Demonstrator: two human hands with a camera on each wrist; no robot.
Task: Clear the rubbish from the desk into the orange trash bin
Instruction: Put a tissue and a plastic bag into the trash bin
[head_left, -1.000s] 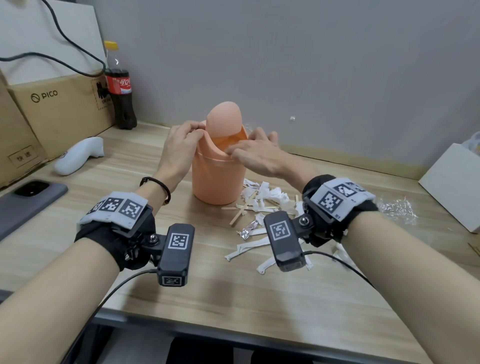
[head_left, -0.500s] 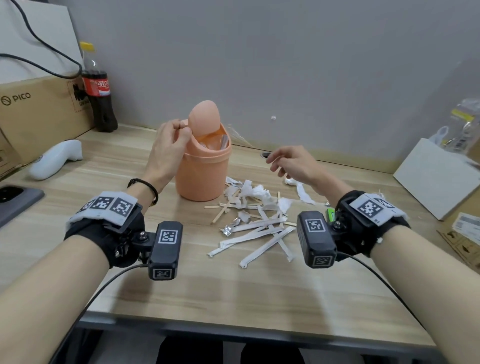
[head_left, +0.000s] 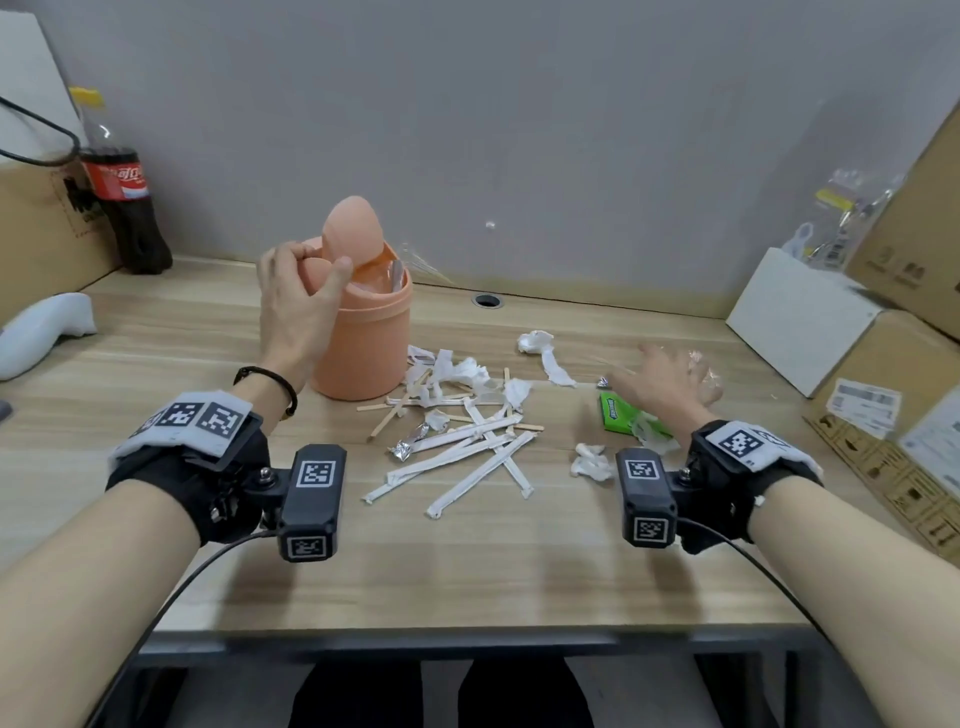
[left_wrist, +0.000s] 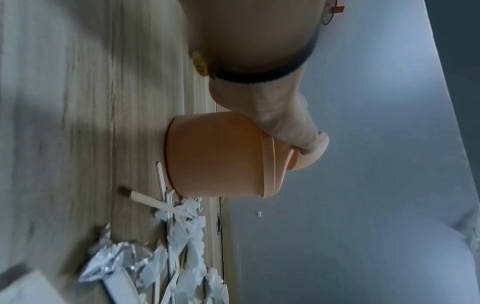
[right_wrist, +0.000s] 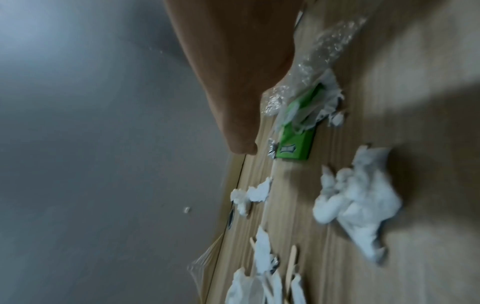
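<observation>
bin: orange bin (head_left: 363, 332) stands upright on the desk (head_left: 467, 561), left of centre, just left of the main litter heap.
lid: swing lid (head_left: 353, 236) is tipped up on edge; the opening faces right, toward the litter.
left hand: your left hand (head_left: 296, 306) grips the lid, thumb and fingers curled round its lower edge. The left wrist view shows the thumb lying on the rim.
right hand: your right hand (head_left: 660, 382) hovers well right of the bin, fingers spread loose, holding nothing I can make out. It's blurred, so contact with the desk is unclear.
nearest rubbish: green packet (head_left: 621, 413) lies just under and beside your right hand, with clear film (head_left: 701, 379) at the fingertips and a tissue wad (head_left: 589, 460) nearer you.
packet axis: long side runs roughly away from you, angled slightly right.
heap: paper sleeves (head_left: 467, 457), wooden sticks (head_left: 395, 415), foil scraps (head_left: 410, 447) sit between the two hands, touching the bin's base on its right.
key relation: everything lies to the right of the bin, so the right hand is nearer all of it; the left is tied up on the lid.
next move, my guess: grab packet or film, carry leftward across the heap to the opening.
risk: film is light and may cling or drag the packet.
</observation>
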